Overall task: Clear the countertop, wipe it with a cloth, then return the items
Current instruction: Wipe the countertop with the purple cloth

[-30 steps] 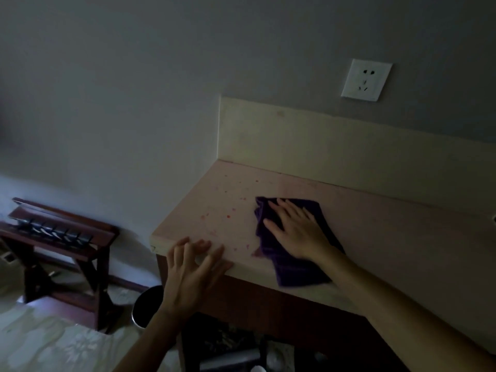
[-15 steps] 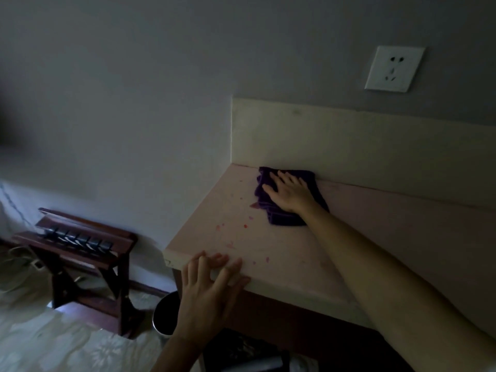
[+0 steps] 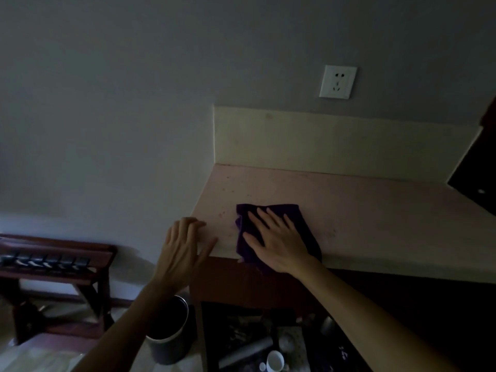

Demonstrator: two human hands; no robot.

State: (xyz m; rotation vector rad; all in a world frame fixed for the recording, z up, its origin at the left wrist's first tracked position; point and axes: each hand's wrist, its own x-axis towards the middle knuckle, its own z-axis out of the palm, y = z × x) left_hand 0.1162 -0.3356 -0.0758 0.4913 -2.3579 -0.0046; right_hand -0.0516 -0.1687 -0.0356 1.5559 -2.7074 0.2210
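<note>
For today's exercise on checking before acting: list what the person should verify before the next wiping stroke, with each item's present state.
1. Right hand flat on cloth: ok.
2. Left hand bracing countertop corner: ok.
3. Countertop free of items: ok in the part shown.
4. Specks left of cloth gone: not ok.
5. Cloth fully on top: not ok, it overhangs the front edge.
6. Cloth damp: cannot tell.

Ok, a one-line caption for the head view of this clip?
Right hand presses a purple cloth flat near the countertop front edge while the left hand rests at its corner.
</note>
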